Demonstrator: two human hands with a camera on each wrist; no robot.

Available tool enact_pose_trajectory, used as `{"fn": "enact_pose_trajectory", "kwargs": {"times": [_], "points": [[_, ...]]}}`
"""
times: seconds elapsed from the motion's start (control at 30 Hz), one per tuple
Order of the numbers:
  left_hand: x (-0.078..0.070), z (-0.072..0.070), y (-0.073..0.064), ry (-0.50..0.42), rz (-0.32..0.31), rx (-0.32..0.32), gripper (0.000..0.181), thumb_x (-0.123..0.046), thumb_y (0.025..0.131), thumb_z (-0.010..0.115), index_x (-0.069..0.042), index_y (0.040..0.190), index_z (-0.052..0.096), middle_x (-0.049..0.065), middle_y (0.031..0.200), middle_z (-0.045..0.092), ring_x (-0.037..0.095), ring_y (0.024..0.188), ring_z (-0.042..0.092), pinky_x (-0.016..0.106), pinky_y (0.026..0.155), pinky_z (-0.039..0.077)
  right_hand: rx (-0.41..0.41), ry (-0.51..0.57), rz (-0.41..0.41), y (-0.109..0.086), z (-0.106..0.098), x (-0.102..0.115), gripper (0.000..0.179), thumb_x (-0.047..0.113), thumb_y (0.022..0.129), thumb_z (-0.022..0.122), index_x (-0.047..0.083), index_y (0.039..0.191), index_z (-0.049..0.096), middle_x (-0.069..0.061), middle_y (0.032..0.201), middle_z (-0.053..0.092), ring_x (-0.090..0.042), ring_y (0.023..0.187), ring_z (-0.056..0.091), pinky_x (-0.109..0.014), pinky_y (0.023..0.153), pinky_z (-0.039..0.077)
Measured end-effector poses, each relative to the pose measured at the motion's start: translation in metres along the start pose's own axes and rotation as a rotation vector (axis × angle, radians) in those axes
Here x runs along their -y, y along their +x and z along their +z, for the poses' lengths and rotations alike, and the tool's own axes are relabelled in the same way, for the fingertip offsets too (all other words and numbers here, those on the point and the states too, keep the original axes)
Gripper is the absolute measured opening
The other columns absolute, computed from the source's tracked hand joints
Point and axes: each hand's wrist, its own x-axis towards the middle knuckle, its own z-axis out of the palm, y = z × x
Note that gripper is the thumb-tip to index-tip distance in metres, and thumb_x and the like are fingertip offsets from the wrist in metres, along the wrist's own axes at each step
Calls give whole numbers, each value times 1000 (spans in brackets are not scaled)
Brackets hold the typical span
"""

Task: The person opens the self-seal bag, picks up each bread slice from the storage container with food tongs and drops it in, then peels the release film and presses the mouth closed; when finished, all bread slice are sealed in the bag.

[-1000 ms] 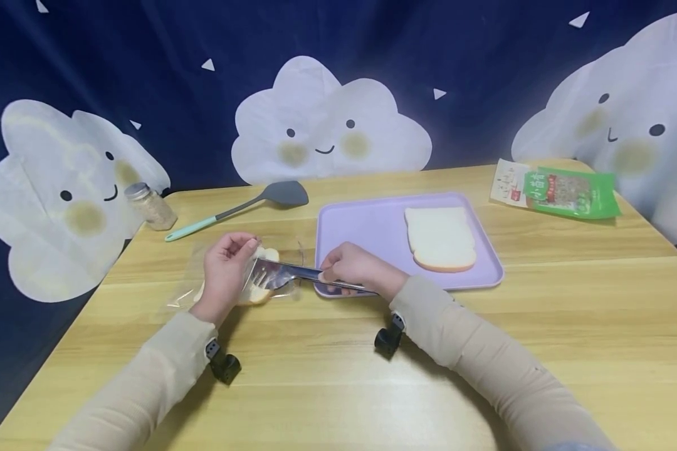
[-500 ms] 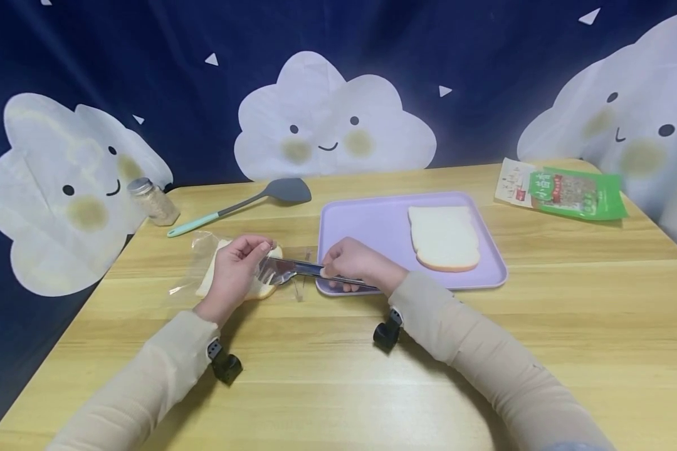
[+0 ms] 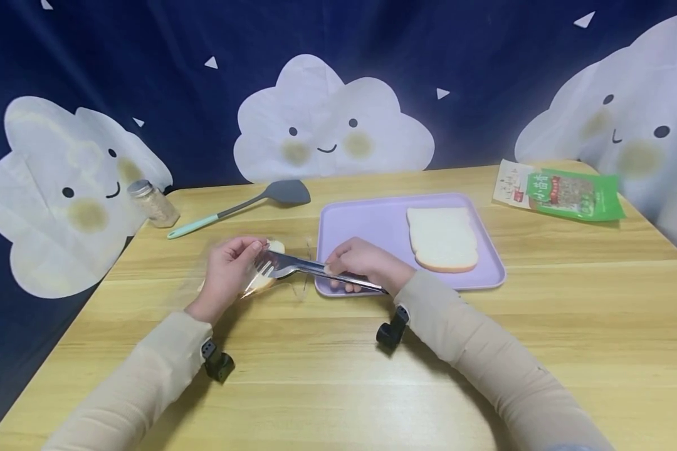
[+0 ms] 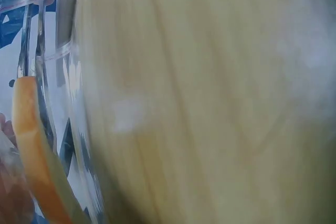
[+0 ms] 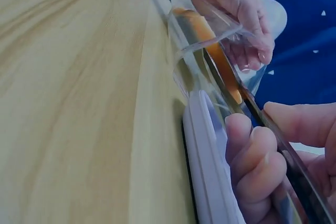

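A bread slice (image 5: 224,72) sits inside a clear bag (image 3: 252,288), left of the middle of the counter (image 3: 316,376). Its crust edge shows in both wrist views; its long axis is hard to read in the head view, because a hand hides much of it. The bag's open mouth faces right. Through that mouth run the metal tongs (image 3: 304,264), lying lengthwise left to right with the tip end a little farther away, so their line points straight at the slice. In the right wrist view one tong arm appears on each side of the slice's end; whether they squeeze it cannot be told.

The left hand (image 3: 225,270) is the nearer to the slice, over its left part, with thumb and fingertips pinching the bag near its mouth. The right hand (image 3: 363,263) lies to the right, farther from the slice, fingers wrapped round the tongs above the near-left edge of a purple tray (image 3: 361,219). The two hands are apart, joined only by tongs and bag. A second slice (image 3: 442,238) lies flat on the tray's right half. Beyond are a spatula (image 3: 242,205) and jar (image 3: 155,205) at far left, and a green packet (image 3: 575,193) at far right.
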Motion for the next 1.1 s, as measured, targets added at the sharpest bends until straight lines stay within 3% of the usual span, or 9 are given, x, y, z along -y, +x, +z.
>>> {"fn": "enact_pose_trajectory", "kwargs": {"times": [0.17, 0.33, 0.5, 0.6, 0.8, 1.1], "points": [[-3, 6, -4, -68, -32, 11, 16, -6, 91, 57, 8, 94, 64, -9, 83, 68, 1, 78, 61, 15, 72, 50, 15, 52, 18, 1, 1, -1, 27, 3, 89, 55, -7, 113, 57, -8, 64, 59, -9, 41, 47, -18, 38, 39], [-5, 13, -7, -140, -28, 37, 17, -5, 92, 56, 10, 95, 63, -9, 83, 68, 4, 82, 63, 17, 76, 51, -12, -4, -5, 5, 9, -1, 19, 4, 89, 55, -5, 103, 62, -8, 63, 58, -9, 41, 46, -19, 38, 38], [-8, 9, -6, -74, 2, 7, 23, -11, 92, 57, 9, 101, 63, -16, 84, 66, 2, 87, 62, 16, 81, 48, -59, -159, -38, 5, 20, 4, 13, 6, 90, 54, 0, 81, 61, -6, 62, 58, -12, 41, 45, -22, 40, 40], [-9, 5, -4, -51, 22, -4, 25, -14, 92, 57, 9, 101, 63, -18, 84, 66, 1, 87, 61, 16, 82, 47, -89, -194, -37, 5, 22, 5, 15, 5, 89, 54, 1, 77, 60, -6, 61, 58, -12, 41, 44, -22, 40, 39], [-9, 2, 0, 12, 56, 19, 22, -11, 92, 58, 9, 99, 65, -16, 84, 66, -1, 83, 61, 15, 77, 48, -88, -182, -42, 4, 17, 4, 12, 5, 88, 55, -2, 90, 65, -6, 61, 59, -11, 40, 45, -21, 39, 39], [-6, 1, -3, 22, 17, 30, 21, -11, 90, 60, 8, 98, 65, -16, 80, 66, 2, 75, 61, 14, 68, 49, -13, -26, -26, 1, 9, -1, 22, 4, 89, 54, -5, 108, 61, -9, 65, 60, -10, 41, 46, -20, 38, 39]]}}
